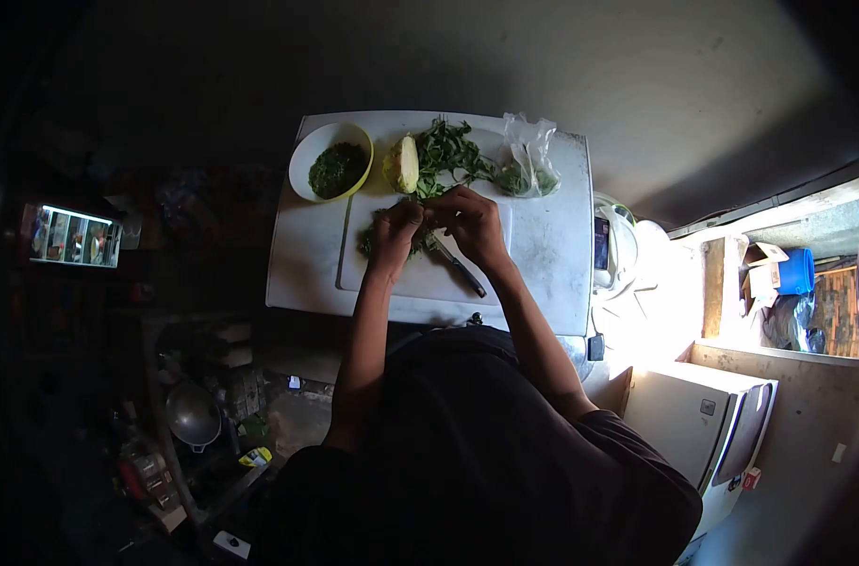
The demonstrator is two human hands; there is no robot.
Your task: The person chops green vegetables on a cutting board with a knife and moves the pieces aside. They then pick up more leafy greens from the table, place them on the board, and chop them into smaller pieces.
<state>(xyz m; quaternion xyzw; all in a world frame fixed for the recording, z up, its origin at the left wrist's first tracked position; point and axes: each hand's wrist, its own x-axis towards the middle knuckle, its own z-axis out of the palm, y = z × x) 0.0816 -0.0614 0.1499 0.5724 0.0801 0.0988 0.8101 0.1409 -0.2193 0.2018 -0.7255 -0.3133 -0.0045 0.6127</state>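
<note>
left hand (pixel 396 231) and right hand (pixel 472 224) together, clamped on dark green leafy herb bunch (pixel 416 248) over white rectangular cutting board (pixel 420 280); black-handled knife (pixel 465 276) at 5 o'clock of bunch.

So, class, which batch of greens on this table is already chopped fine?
The chopped greens in the yellow bowl; the loose bunch is whole-leaf, another sits in a plastic bag.

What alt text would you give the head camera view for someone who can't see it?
Seen from above, a person's left hand and right hand bunch greens on a white cutting board, a knife beside them. Behind: a bowl of chopped greens, a cabbage wedge, leafy stems, a plastic bag.
</note>
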